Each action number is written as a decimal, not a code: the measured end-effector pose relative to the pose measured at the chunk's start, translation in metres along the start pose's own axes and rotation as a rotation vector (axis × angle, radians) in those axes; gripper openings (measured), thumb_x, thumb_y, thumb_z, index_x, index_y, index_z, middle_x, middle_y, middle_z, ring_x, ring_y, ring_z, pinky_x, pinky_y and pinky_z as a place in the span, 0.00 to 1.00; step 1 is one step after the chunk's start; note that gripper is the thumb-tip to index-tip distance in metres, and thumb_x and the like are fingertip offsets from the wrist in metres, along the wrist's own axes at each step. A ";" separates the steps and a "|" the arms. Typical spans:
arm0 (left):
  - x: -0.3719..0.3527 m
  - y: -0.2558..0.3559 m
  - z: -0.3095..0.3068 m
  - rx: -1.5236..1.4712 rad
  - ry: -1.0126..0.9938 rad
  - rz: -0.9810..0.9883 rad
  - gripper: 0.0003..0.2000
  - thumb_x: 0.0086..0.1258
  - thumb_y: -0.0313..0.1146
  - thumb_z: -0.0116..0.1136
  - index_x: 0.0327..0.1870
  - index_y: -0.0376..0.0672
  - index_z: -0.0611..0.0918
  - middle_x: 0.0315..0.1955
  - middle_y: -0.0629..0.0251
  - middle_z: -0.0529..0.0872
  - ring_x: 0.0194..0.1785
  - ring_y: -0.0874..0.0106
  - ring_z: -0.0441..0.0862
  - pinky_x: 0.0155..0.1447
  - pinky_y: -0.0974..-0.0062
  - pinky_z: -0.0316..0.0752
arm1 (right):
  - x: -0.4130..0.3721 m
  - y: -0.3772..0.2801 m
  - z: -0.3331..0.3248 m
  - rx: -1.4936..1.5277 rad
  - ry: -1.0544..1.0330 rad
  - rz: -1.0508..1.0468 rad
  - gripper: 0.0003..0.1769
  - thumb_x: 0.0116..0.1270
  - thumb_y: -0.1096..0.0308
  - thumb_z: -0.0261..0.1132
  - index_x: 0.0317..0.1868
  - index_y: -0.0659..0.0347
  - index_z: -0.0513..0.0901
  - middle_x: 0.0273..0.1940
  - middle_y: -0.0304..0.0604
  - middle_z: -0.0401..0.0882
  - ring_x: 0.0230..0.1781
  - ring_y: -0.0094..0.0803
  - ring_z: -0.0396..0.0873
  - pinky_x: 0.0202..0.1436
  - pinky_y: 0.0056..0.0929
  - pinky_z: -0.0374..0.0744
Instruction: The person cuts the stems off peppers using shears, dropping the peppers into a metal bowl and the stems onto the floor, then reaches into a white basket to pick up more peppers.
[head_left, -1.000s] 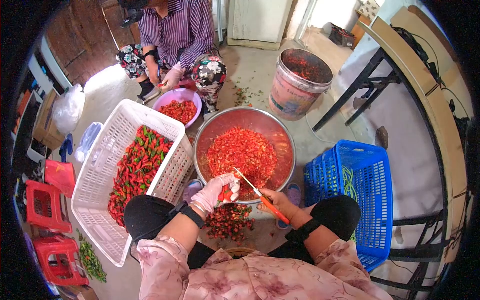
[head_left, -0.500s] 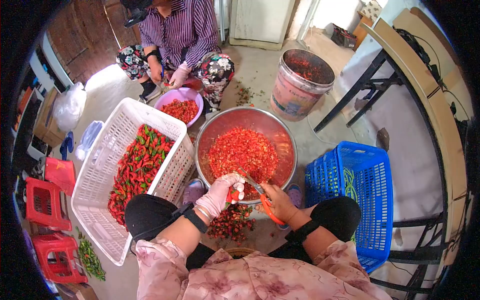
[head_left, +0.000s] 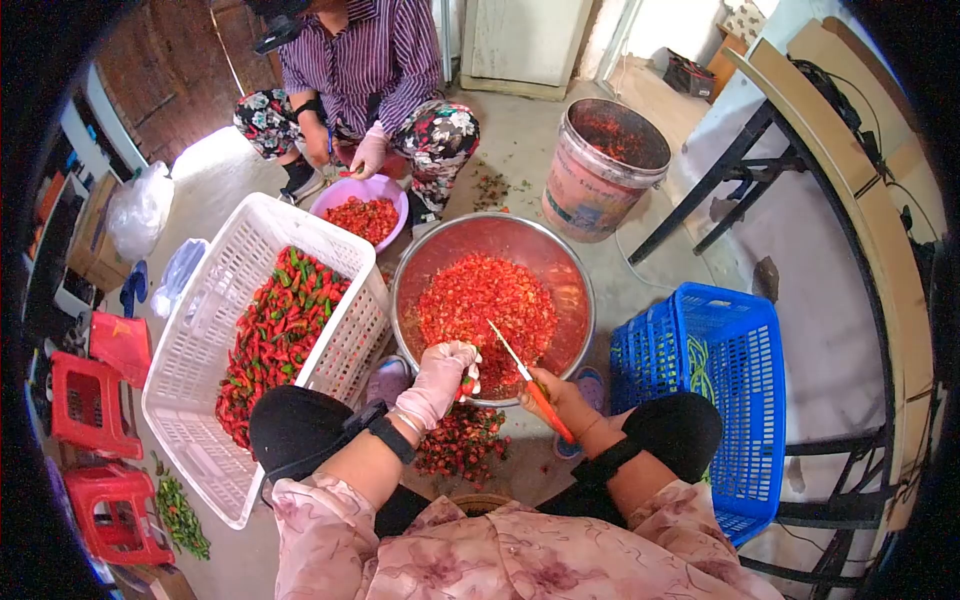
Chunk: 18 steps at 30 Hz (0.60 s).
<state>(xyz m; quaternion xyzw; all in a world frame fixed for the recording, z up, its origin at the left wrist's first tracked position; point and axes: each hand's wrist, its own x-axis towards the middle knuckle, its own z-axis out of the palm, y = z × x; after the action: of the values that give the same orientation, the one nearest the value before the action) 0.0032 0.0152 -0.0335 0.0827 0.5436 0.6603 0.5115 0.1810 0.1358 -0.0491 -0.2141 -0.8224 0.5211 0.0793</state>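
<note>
My left hand (head_left: 438, 385), in a thin pale glove, is closed around a few red chili peppers (head_left: 465, 387) over the near rim of a large steel bowl (head_left: 575, 262). Most of each pepper is hidden by the fingers. Chopped red chili (head_left: 487, 305) is heaped inside the bowl. At the near right rim, my bare right hand (head_left: 563, 400) grips scissors (head_left: 541, 402) by their orange handles. Their blades look together and point up and left over the chili, apart from the peppers. Below the bowl lies a pile of chili tops and scraps (head_left: 462, 443).
A white crate (head_left: 190, 390) of whole chilies stands at left, a blue crate (head_left: 750, 400) at right. A stained bucket (head_left: 590, 195) is behind the bowl. Across from me a person (head_left: 365, 75) squats, hands over a purple basin (head_left: 400, 205). Red stools (head_left: 95, 400) stand far left.
The scissors have turned more upright, and their blades have come together and moved away from the peppers. My left hand has shifted slightly left. The other person's gloved hand has moved slightly.
</note>
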 end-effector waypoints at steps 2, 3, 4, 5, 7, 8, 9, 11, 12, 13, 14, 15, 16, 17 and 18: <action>-0.002 0.001 0.000 0.077 0.009 0.021 0.09 0.65 0.29 0.49 0.25 0.37 0.76 0.14 0.68 0.74 0.15 0.77 0.70 0.19 0.79 0.68 | -0.004 -0.014 -0.007 -0.108 -0.029 -0.006 0.31 0.53 0.51 0.67 0.50 0.63 0.70 0.34 0.51 0.77 0.33 0.41 0.77 0.36 0.35 0.74; -0.002 0.000 0.000 0.077 0.009 0.021 0.09 0.65 0.29 0.49 0.25 0.37 0.76 0.14 0.68 0.74 0.15 0.77 0.70 0.19 0.79 0.68 | -0.004 -0.025 -0.009 -0.216 -0.058 -0.011 0.30 0.53 0.51 0.67 0.48 0.64 0.70 0.34 0.52 0.77 0.33 0.42 0.77 0.36 0.35 0.74; -0.002 -0.001 0.001 0.149 0.035 0.059 0.08 0.64 0.29 0.49 0.25 0.38 0.76 0.14 0.68 0.74 0.15 0.78 0.70 0.19 0.80 0.68 | -0.004 -0.025 -0.008 -0.215 -0.057 -0.010 0.30 0.53 0.51 0.67 0.48 0.64 0.70 0.34 0.52 0.77 0.33 0.42 0.77 0.36 0.35 0.74; -0.002 -0.002 0.002 0.222 0.060 0.098 0.08 0.64 0.28 0.50 0.24 0.38 0.76 0.14 0.69 0.74 0.15 0.79 0.70 0.20 0.80 0.67 | -0.004 -0.023 -0.006 -0.240 -0.048 -0.049 0.31 0.53 0.50 0.67 0.48 0.65 0.70 0.34 0.53 0.77 0.34 0.44 0.78 0.36 0.35 0.74; -0.002 -0.006 0.003 0.264 0.072 0.118 0.08 0.64 0.29 0.50 0.24 0.39 0.76 0.14 0.69 0.74 0.15 0.79 0.69 0.20 0.80 0.67 | -0.005 -0.023 -0.006 -0.264 -0.038 -0.087 0.31 0.53 0.50 0.67 0.48 0.65 0.70 0.34 0.53 0.77 0.34 0.45 0.78 0.36 0.36 0.74; -0.001 -0.008 0.003 0.305 0.085 0.138 0.08 0.64 0.29 0.51 0.23 0.40 0.76 0.14 0.70 0.74 0.15 0.80 0.69 0.20 0.80 0.66 | -0.005 -0.025 -0.007 -0.249 -0.083 -0.031 0.32 0.53 0.49 0.66 0.49 0.65 0.70 0.34 0.54 0.77 0.35 0.46 0.78 0.36 0.36 0.74; -0.001 -0.010 0.003 0.305 0.085 0.138 0.08 0.64 0.29 0.51 0.23 0.40 0.76 0.14 0.70 0.74 0.15 0.80 0.69 0.20 0.80 0.66 | -0.005 -0.027 -0.008 -0.235 -0.129 0.024 0.33 0.53 0.49 0.66 0.50 0.66 0.70 0.34 0.55 0.77 0.36 0.47 0.78 0.37 0.36 0.74; 0.001 -0.012 0.001 0.360 0.087 0.171 0.08 0.63 0.29 0.51 0.22 0.40 0.75 0.14 0.71 0.74 0.16 0.80 0.69 0.21 0.80 0.65 | -0.005 -0.020 -0.005 -0.219 -0.073 -0.018 0.31 0.53 0.49 0.66 0.49 0.65 0.71 0.33 0.54 0.78 0.34 0.46 0.78 0.37 0.36 0.74; 0.002 -0.013 0.001 0.360 0.086 0.170 0.08 0.63 0.29 0.51 0.22 0.40 0.75 0.14 0.71 0.74 0.16 0.80 0.69 0.21 0.80 0.65 | -0.006 -0.017 -0.004 -0.202 -0.018 -0.060 0.30 0.53 0.50 0.67 0.48 0.64 0.73 0.32 0.53 0.78 0.33 0.44 0.78 0.37 0.35 0.74; 0.002 -0.013 0.001 0.392 0.089 0.201 0.09 0.63 0.30 0.51 0.22 0.40 0.75 0.13 0.71 0.73 0.16 0.81 0.69 0.21 0.80 0.65 | -0.006 -0.015 -0.004 -0.202 -0.018 -0.060 0.30 0.53 0.50 0.67 0.48 0.64 0.73 0.32 0.53 0.78 0.33 0.44 0.78 0.37 0.35 0.74; 0.001 -0.010 0.002 0.423 0.093 0.232 0.10 0.63 0.30 0.52 0.21 0.39 0.74 0.13 0.71 0.72 0.17 0.81 0.69 0.22 0.80 0.65 | -0.006 -0.017 -0.005 -0.161 0.011 -0.022 0.27 0.54 0.52 0.66 0.46 0.64 0.73 0.31 0.52 0.77 0.32 0.42 0.78 0.36 0.34 0.74; -0.002 -0.007 0.001 0.422 0.096 0.233 0.10 0.63 0.30 0.52 0.21 0.39 0.74 0.13 0.71 0.72 0.17 0.81 0.69 0.22 0.80 0.65 | -0.006 -0.018 -0.005 -0.120 0.038 0.014 0.24 0.55 0.53 0.66 0.44 0.63 0.74 0.31 0.51 0.77 0.31 0.39 0.77 0.36 0.32 0.74; -0.006 -0.003 0.000 0.558 0.096 0.149 0.10 0.62 0.32 0.53 0.22 0.38 0.75 0.13 0.67 0.75 0.18 0.77 0.72 0.24 0.77 0.68 | -0.004 -0.015 -0.006 -0.120 0.035 0.012 0.24 0.55 0.53 0.66 0.44 0.63 0.74 0.31 0.51 0.77 0.31 0.39 0.77 0.36 0.32 0.74; -0.010 0.001 -0.002 0.695 0.094 0.063 0.10 0.60 0.33 0.55 0.22 0.37 0.77 0.14 0.62 0.77 0.20 0.72 0.76 0.27 0.74 0.70 | -0.003 -0.009 -0.007 -0.083 0.038 0.054 0.23 0.56 0.56 0.66 0.46 0.63 0.74 0.29 0.43 0.75 0.27 0.29 0.74 0.30 0.26 0.73; -0.012 0.001 -0.005 0.695 0.096 0.062 0.10 0.60 0.33 0.55 0.22 0.37 0.77 0.14 0.62 0.77 0.20 0.72 0.76 0.27 0.74 0.70 | -0.001 -0.002 -0.007 -0.047 0.041 0.097 0.21 0.58 0.58 0.65 0.47 0.62 0.74 0.27 0.35 0.73 0.23 0.20 0.71 0.25 0.21 0.73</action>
<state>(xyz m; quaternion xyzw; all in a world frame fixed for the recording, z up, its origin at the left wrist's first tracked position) 0.0050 0.0031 -0.0294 0.2373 0.7564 0.4542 0.4064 0.1835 0.1403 -0.0439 -0.2660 -0.8212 0.5005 0.0657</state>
